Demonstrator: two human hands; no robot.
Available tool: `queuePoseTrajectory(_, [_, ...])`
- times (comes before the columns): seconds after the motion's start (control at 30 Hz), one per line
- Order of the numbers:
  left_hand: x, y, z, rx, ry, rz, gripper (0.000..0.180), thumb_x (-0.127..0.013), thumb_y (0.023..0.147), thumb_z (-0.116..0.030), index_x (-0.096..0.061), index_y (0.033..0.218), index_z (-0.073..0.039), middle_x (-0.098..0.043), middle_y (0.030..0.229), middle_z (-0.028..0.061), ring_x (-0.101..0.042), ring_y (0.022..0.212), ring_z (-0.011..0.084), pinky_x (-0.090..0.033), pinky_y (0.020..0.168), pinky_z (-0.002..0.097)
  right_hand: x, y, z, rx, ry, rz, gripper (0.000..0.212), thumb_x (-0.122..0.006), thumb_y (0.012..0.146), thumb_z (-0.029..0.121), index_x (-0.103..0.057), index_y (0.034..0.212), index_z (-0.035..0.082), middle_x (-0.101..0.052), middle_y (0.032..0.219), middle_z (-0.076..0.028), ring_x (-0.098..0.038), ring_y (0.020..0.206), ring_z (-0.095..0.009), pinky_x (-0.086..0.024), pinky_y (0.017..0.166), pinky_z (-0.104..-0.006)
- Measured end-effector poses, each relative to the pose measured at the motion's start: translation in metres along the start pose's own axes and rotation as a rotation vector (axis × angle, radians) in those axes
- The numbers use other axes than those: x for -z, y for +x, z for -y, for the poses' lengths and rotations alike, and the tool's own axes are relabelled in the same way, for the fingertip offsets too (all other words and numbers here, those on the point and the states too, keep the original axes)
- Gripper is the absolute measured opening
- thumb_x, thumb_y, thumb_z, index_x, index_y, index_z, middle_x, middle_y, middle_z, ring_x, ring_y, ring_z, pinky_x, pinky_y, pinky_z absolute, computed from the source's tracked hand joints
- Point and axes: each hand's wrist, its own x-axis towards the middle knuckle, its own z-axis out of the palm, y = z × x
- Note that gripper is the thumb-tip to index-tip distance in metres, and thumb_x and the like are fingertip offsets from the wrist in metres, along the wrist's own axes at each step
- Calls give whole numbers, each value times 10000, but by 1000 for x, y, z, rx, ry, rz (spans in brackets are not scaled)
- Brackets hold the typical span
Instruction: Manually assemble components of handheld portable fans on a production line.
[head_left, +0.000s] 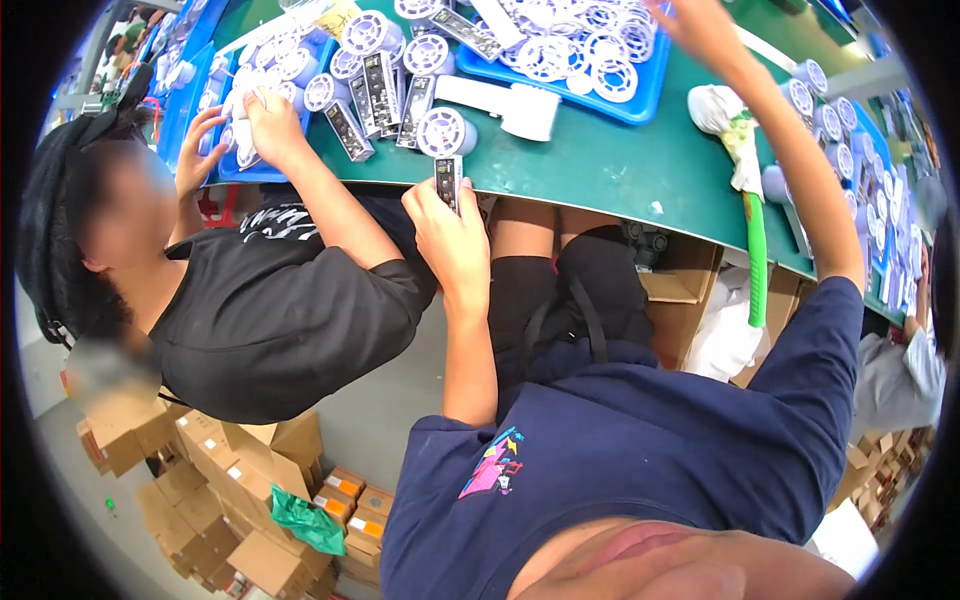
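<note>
The left hand (450, 235) pinches a fan (446, 143) at the table's (600, 155) near edge; the right hand (697, 30), grip untellable, seemingly reaches for rings (570, 50), calling for a single pick.

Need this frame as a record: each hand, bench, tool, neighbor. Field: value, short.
Left hand: grips white round-headed unit by its black-patterned handle
Right hand: beside blue tray of white rings; contact unclear
Bench: green
Tool: green-handled tool, white-wrapped head, right of tray
Neighbor: co-worker in black shirt, left, both hands at another blue tray
</note>
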Motion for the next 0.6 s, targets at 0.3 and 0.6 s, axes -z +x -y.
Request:
queuePoseTrajectory(0.3, [16,-59,-52,77,-337,253,286,-666,934,-172,-556,1125,10,-671,915,216,-672,839,375,-519,766,451,-10,-14,108,159,31,491,284,-617,949,165,-645,1232,176,-576,1144,-107,-661,963,-318,-557,817,-403])
queuePoseTrajectory(0.6, [-28,-79,-50,-103,-429,482,331,-663,932,-185,-500,1104,46,-642,885,253,-646,814,390,-501,741,465,-16,-23,97,94,128,351,243,-570,980,191,-596,1182,59,-558,1148,-181,-638,974,-372,-527,855,-423])
